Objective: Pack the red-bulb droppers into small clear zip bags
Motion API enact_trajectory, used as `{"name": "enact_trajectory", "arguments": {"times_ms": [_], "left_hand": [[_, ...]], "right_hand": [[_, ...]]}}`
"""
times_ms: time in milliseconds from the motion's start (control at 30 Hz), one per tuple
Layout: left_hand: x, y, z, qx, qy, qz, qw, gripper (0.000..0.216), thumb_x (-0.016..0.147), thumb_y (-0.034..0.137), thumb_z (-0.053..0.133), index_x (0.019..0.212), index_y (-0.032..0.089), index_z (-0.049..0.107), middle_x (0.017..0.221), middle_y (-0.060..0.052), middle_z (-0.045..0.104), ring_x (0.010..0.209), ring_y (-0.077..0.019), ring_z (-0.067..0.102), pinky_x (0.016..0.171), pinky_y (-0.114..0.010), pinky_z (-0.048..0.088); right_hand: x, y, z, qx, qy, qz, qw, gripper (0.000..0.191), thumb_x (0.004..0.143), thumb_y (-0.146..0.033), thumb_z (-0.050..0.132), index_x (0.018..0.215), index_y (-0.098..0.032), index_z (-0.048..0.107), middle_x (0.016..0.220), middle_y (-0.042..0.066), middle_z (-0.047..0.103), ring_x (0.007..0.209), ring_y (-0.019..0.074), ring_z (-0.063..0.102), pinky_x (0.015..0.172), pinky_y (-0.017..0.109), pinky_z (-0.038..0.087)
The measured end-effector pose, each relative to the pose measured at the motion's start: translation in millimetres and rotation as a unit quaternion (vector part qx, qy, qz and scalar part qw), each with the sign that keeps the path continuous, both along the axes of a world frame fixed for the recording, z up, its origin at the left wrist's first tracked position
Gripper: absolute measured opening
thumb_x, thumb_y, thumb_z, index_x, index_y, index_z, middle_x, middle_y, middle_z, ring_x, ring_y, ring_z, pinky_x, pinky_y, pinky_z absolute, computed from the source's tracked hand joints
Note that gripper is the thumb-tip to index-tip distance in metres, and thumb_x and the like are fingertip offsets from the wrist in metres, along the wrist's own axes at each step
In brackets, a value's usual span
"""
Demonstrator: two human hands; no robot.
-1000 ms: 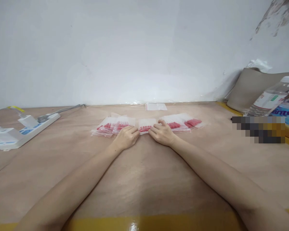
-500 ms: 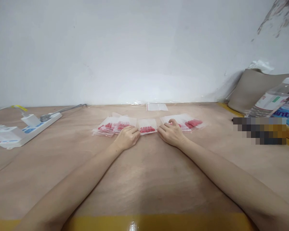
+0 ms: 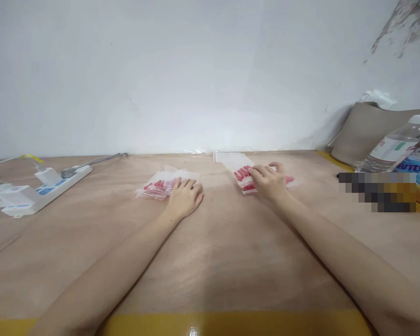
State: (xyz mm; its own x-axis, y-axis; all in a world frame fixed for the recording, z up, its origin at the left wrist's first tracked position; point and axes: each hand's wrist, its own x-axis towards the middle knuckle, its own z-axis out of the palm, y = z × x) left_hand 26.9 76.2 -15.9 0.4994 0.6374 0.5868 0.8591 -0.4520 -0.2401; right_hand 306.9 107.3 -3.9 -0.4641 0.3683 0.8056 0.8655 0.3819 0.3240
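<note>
My left hand lies with its fingers stretched out on the near right edge of a pile of small clear zip bags, which have red pieces inside. On the right, my right hand pinches one clear zip bag at its side. Several short red pieces lie in a row in that bag; their kind is too small to make out. Beneath it is a second pile of zip bags with red contents, partly covered by my hand.
A flat white bag lies by the wall, partly covered by the held bag. At left stands a power strip with plugs and cables. At right are a water bottle, a grey-brown sheet and a blue package.
The middle bag with red pieces has gone from between my hands to the right pile, in my right hand. My left hand has spread its fingers over the left pile.
</note>
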Motion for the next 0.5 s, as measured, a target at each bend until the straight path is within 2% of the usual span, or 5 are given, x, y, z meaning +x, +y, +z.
{"name": "enact_trajectory", "arguments": {"times_ms": [133,233,300,400,500], "left_hand": [[-1,2,-1.0,-0.015,-0.002,0.001,1.000,0.017,0.084,0.030,0.050,0.081,0.018,0.061,0.087,-0.008,0.064,0.087,-0.0252,0.057,0.081,-0.043,0.038],[-2,2,-0.5,-0.016,-0.004,0.001,1.000,0.019,0.084,0.032,0.049,0.079,0.018,0.061,0.086,-0.008,0.064,0.087,-0.0252,0.057,0.081,-0.042,0.038],[-2,1,-0.5,-0.014,-0.006,0.002,1.000,0.020,0.083,0.033,0.050,0.078,0.018,0.061,0.086,-0.008,0.064,0.087,-0.0255,0.057,0.081,-0.042,0.037],[-2,1,-1.0,-0.008,-0.010,0.005,1.000,0.021,0.083,0.035,0.050,0.077,0.018,0.062,0.087,-0.008,0.064,0.087,-0.0256,0.057,0.081,-0.043,0.037],[-2,0,-1.5,-0.003,-0.013,0.005,1.000,0.021,0.083,0.035,0.050,0.076,0.018,0.062,0.086,-0.007,0.064,0.087,-0.0248,0.057,0.081,-0.042,0.037]], "right_hand": [[40,-13,-6.4,-0.095,-0.025,-0.003,0.995,0.021,0.079,-0.015,0.045,0.090,-0.018,0.063,0.087,0.006,0.066,0.072,0.0153,0.054,0.085,0.038,0.023],[66,-22,-0.7,-0.208,-0.033,0.026,0.977,0.031,0.073,-0.023,0.052,0.102,-0.022,0.062,0.103,0.009,0.063,0.093,0.0226,0.055,0.086,0.041,0.028],[86,-22,4.9,-0.286,0.006,0.030,0.958,0.043,0.070,-0.029,0.054,0.113,-0.024,0.057,0.116,0.008,0.057,0.104,0.0256,0.051,0.087,0.041,0.033],[118,-12,3.1,-0.371,0.094,0.006,0.924,0.060,0.066,-0.029,0.056,0.125,-0.021,0.048,0.123,0.010,0.052,0.108,0.0266,0.051,0.087,0.039,0.040],[136,0,-12.9,-0.397,0.137,0.027,0.907,0.056,0.067,-0.034,0.058,0.121,-0.021,0.053,0.124,0.009,0.052,0.112,0.0264,0.049,0.092,0.039,0.040]]}}
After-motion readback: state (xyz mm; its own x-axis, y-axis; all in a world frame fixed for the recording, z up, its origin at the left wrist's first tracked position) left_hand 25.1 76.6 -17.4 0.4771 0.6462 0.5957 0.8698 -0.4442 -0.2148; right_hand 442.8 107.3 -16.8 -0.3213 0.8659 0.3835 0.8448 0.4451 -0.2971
